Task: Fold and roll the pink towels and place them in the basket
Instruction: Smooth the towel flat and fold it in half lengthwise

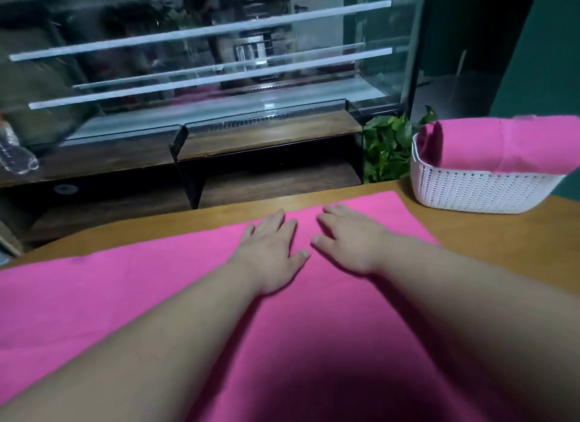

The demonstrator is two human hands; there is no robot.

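Pink towel [125, 296] lies spread flat on the wooden desk [502, 233] and covers most of the near side. Its far edge runs just short of the desk's far edge, and its far-right corner stops near the basket. The near part is in shadow under the forearms.

Both hands are released, w/ palms down and fingers straight, pressing flat on the towel close to its far edge. Left hand [270, 249] and right hand [348, 242] sit side by side w/ thumbs almost meeting — neither is grasping anything.

White perforated basket [470, 189] stands at the desk's far-right corner, apart from the spread towel. It holds pink fabric [518, 145] of the same colour. A big folded bulk rises above the rim and hangs over the right side, and a narrower upright piece stands inside at the left wall. Can't tell how many towels that is, or whether they're rolled.

Beyond the desk's far edge:
- a green leafy plant [389, 142], just left of the basket
- a glass display case [219, 76] w/ shelves, on a dark wood cabinet
- a clear plastic bottle [15, 151], lying at the far left — blurred
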